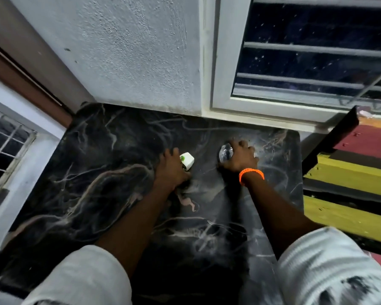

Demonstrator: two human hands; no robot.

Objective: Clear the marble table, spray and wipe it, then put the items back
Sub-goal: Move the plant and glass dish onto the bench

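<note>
A black marble table (101,183) with pale veins fills the middle of the view. My left hand (171,170) grips a small white container with a green mark (187,160), standing on the marble near the centre. My right hand (240,158), with an orange band on its wrist, is closed over a clear plastic bottle (226,153) that rests on the marble further right. Most of the bottle is hidden under the hand. A small pinkish mark (188,202) shows on the marble between my forearms.
A textured grey wall (136,51) stands behind the table. A white-framed barred window (317,53) is at the back right, another barred window (7,148) at the left. Yellow, black and red steps (348,183) lie right of the table's edge.
</note>
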